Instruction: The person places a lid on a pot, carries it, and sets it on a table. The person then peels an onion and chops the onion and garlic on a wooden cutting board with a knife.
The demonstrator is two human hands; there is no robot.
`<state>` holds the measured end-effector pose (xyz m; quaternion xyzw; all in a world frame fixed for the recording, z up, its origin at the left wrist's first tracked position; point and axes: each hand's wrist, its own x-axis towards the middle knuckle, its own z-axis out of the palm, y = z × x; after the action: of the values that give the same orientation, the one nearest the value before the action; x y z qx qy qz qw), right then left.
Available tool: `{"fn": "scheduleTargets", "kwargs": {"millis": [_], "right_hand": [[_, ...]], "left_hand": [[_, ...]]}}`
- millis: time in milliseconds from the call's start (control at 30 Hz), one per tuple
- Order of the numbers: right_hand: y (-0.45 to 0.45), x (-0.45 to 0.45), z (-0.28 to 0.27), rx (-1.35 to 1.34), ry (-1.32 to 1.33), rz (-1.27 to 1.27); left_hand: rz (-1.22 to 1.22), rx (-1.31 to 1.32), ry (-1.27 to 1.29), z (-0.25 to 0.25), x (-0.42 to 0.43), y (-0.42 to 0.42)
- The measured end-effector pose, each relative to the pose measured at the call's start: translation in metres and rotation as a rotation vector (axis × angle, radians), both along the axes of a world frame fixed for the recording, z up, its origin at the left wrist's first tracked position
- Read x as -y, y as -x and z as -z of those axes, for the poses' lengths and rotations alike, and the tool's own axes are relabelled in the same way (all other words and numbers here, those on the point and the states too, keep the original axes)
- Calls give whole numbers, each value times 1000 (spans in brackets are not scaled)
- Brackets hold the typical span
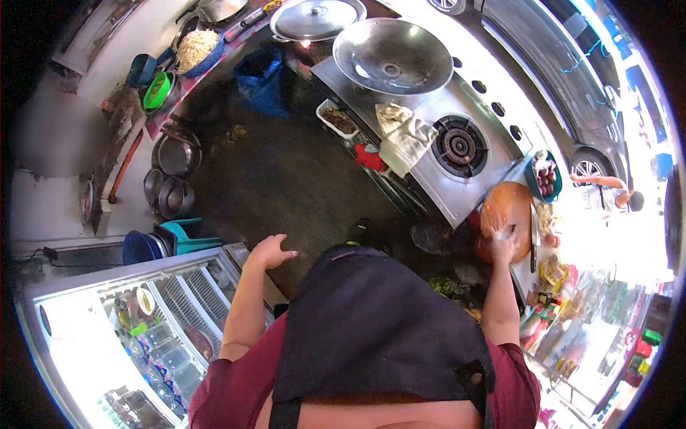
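Observation:
My left hand [271,252] hangs in the air over the dark floor, its fingers apart and nothing in them. On the right, my right hand [502,243] is at the lower part of a round wooden board [509,207]; its fingers are blurred, and what lies under them is too small to tell. A knife [534,239] lies along the board's right edge. Behind the board, a teal basket [544,177] holds several dark red onions. The steel stove counter [457,200] with a burner [461,146] is to the upper left of the board.
A large wok [392,57] and a cloth [402,138] rest on the counter. Pots [176,156] hang or stand at the left wall near a teal stool [191,237]. A glass-fronted cooler [164,322] is at lower left. Another person [607,193] is outside at right.

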<state>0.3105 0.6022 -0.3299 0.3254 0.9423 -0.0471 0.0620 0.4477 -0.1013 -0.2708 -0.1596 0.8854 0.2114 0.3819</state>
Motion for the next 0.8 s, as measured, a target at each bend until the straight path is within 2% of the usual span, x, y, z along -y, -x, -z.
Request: {"fn": "scheduleTargets", "kwargs": {"millis": [33,100,133,167,200,233,300,333,367,400,433,500,533,567,600,633,667,700,733,800], "right_hand": [[2,-9,2,76,-21,112],[7,-25,2,194,2,174],[8,-44,14,204,56,139],[9,-56,28,213,114,102],[10,-51,21,211,124,101],[12,-45,13,207,135,103],[16,-70,26,222,206,67],[13,-75,26,237,270,51],[11,-80,26,244,265,47],[14,-80,19,218,395,57],[16,-84,17,188,524,67],[15,-80,16,156,464,64],[17,-76,12,229,421,73],[17,-72,9,305,377,82],[16,-79,11,310,493,69],[15,-82,13,310,489,70],[13,-85,17,269,595,141],[10,-92,23,223,701,212],[7,-106,36,211,698,218],[5,-133,56,226,680,202]], "left_hand": [[-8,2,2,11,16,2],[-235,39,-199,42,47,5],[-259,41,-201,70,66,-5],[-390,-46,-184,100,87,-16],[-518,-135,-160,119,106,-28],[-535,-137,-154,128,119,-39],[-591,-45,164,134,135,-61],[-594,-33,168,130,138,-68],[-683,148,121,128,138,-72],[-766,324,71,128,138,-72],[-767,323,64,143,139,-78],[-714,255,-73,169,136,-95],[-717,254,-77,167,123,-97],[-606,134,-5,168,102,-100],[-494,17,65,166,86,-108],[-279,-5,-24,211,85,-139],[-60,-29,-113,249,86,-154],[-104,131,-97,231,67,-144],[-145,288,-80,208,46,-128],[-86,542,-181,230,28,-133]]}}
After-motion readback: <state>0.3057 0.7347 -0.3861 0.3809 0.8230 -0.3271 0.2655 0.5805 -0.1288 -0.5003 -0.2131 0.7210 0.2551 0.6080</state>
